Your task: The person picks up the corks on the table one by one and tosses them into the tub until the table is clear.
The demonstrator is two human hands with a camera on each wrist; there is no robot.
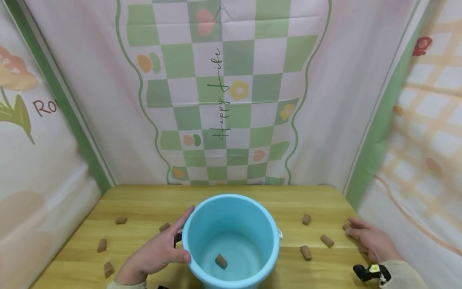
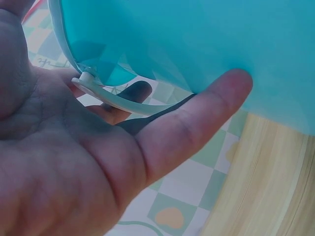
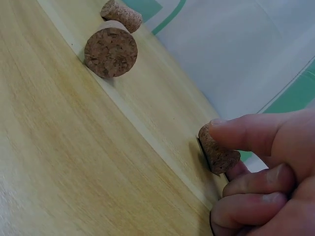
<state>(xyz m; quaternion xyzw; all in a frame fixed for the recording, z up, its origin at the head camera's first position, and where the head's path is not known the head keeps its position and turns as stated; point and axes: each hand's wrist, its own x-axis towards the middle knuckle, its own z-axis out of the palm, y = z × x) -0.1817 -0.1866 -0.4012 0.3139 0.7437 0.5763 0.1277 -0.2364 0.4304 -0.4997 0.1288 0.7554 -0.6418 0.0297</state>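
Observation:
A light blue bucket (image 1: 231,277) stands upright at the table's front middle, with one brown cork (image 1: 221,261) lying on its floor. My left hand (image 1: 159,251) rests on the bucket's left side, thumb and straight fingers spread along the outer wall. In the left wrist view a straight digit presses the blue wall beside the white handle (image 2: 123,102). Over at the table's right edge, my right hand (image 1: 375,241) pinches a cork stopper (image 3: 216,150) between thumb and finger, close to the tabletop. The other right-hand fingers are curled underneath.
Three loose corks lie between bucket and right hand, one of them a cork (image 1: 327,241) nearest that hand. Several more, including a cork (image 1: 102,245), are scattered left on the wooden table (image 1: 288,196). Printed curtains (image 1: 234,92) hang behind and at both sides.

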